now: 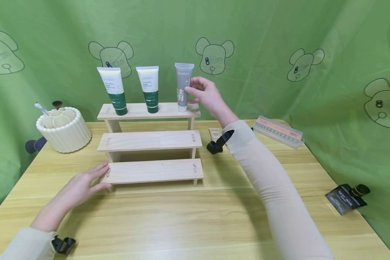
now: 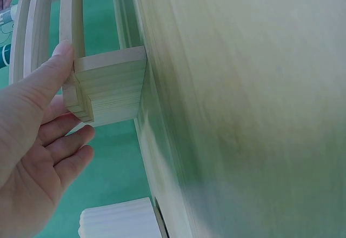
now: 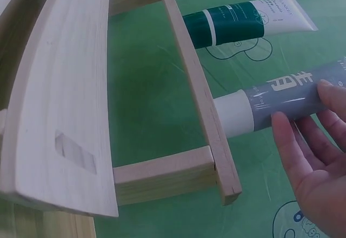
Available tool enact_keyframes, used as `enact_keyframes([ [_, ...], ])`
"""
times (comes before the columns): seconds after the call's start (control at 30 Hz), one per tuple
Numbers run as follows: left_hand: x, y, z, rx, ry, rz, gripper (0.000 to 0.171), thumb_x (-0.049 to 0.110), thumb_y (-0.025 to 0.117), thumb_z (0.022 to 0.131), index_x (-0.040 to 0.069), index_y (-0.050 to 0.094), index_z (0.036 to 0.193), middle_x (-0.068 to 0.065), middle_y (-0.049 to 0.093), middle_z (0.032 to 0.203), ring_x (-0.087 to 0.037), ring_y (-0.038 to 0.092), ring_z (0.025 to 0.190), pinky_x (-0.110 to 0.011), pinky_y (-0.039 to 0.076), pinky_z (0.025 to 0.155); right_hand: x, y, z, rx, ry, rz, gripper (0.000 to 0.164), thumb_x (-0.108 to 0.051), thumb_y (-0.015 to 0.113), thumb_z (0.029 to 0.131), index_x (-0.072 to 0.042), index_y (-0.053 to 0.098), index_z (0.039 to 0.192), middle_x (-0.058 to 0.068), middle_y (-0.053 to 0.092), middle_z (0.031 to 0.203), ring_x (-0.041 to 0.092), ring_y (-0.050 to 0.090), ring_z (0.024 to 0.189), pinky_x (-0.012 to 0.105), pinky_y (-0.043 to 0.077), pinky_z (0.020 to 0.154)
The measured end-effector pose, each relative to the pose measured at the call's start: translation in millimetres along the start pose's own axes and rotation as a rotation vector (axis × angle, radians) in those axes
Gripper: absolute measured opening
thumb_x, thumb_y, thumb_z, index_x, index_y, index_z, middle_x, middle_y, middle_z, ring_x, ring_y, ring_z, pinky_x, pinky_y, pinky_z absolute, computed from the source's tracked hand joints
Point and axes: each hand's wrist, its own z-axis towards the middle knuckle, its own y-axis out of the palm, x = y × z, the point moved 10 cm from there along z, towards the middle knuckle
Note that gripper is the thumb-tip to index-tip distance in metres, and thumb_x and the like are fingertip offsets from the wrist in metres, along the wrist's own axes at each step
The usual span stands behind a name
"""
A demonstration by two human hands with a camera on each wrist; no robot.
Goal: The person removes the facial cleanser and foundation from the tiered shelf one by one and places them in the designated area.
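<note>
A three-tier wooden display stand [image 1: 152, 171] stands on the table. My left hand [image 1: 81, 186] grips the left end of its lowest step, and in the left wrist view my thumb [image 2: 54, 67] lies along the board's edge. At the right end of the top step, my right hand [image 1: 208, 95] holds a grey squeeze tube [image 1: 183, 86] from its right side. The tube is upright, its white cap [image 3: 235, 113] down at the board. Two white-and-green squeeze tubes, the left one [image 1: 113, 90] and the middle one [image 1: 149, 88], stand cap down on that same step.
At the left sits a cream ribbed brush holder [image 1: 65, 133] with brushes. Behind my right wrist lies a beige BB box [image 1: 215, 133]. A clear compartment case [image 1: 277, 131] is at the back right, a dark bottle [image 1: 344, 198] near the right edge. Green cloth [image 1: 247, 29] hangs behind.
</note>
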Motion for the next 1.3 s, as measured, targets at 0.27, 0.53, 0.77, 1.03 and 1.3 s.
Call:
enact_keyframes([
  [0.27,-0.3,1.4,-0.4,-0.012,-0.010,-0.004,0.061,0.031,0.068,0.082,-0.009,0.050,0.125,-0.026,0.042,0.133,-0.047,0.044,0.113,-0.058,0.037,0.092,-3,-3,-10,-0.020,-0.037,-0.012,0.031,-0.006,0.062,0.087,0.002,0.053,0.116,0.015,0.060,0.111,0.025,0.057,0.099,0.036,0.055,0.075],
  [0.53,-0.1,0.5,0.0,-0.002,-0.006,-0.002,0.060,0.030,0.068,0.082,-0.009,0.050,0.125,-0.026,0.043,0.132,-0.047,0.045,0.113,-0.058,0.038,0.092,-5,-16,-29,-0.003,-0.049,0.029,0.034,-0.005,0.062,0.087,0.002,0.051,0.119,0.017,0.058,0.109,0.027,0.057,0.097,0.037,0.055,0.073],
  [0.77,0.3,0.2,0.1,0.000,-0.006,-0.003,0.061,0.031,0.069,0.082,-0.008,0.050,0.125,-0.025,0.043,0.132,-0.047,0.045,0.113,-0.058,0.038,0.092,5,-36,-53,0.016,-0.015,0.036,0.042,-0.008,0.062,0.088,0.000,0.047,0.127,0.017,0.055,0.114,0.028,0.055,0.099,0.037,0.055,0.075],
  [1.03,-0.4,1.3,-0.4,-0.015,-0.014,-0.002,0.062,0.031,0.068,0.082,-0.009,0.050,0.125,-0.026,0.042,0.133,-0.047,0.045,0.113,-0.058,0.038,0.092,35,-56,-80,0.003,0.040,0.019,0.040,-0.006,0.061,0.088,0.005,0.046,0.123,0.017,0.056,0.109,0.025,0.057,0.093,0.035,0.056,0.072],
  [1.3,0.0,1.3,-0.7,-0.013,-0.017,-0.002,0.062,0.032,0.068,0.082,-0.008,0.050,0.126,-0.026,0.042,0.133,-0.046,0.045,0.113,-0.058,0.038,0.092,76,-69,-105,-0.049,0.110,-0.026,0.040,-0.006,0.059,0.089,0.010,0.042,0.121,0.014,0.057,0.100,0.020,0.060,0.085,0.036,0.056,0.071],
])
